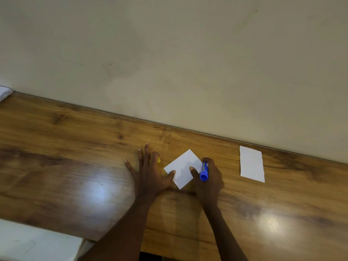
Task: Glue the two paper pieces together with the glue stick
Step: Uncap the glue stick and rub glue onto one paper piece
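Observation:
A small white paper piece (183, 167) lies turned like a diamond on the wooden table (75, 147). My left hand (148, 172) rests flat beside it with fingers spread, its thumb on the paper's left corner. A yellow cap (159, 160) peeks out from under the left fingers. My right hand (209, 178) grips a blue glue stick (204, 171) at the paper's right edge, the thumb resting on the sheet. A second white paper piece (252, 163) lies flat farther right, apart from both hands.
A pale wall (169, 63) runs right behind the table's back edge. A white object (4, 92) sits at the far left corner. Below the table's front edge at lower left lies a white surface (37, 242).

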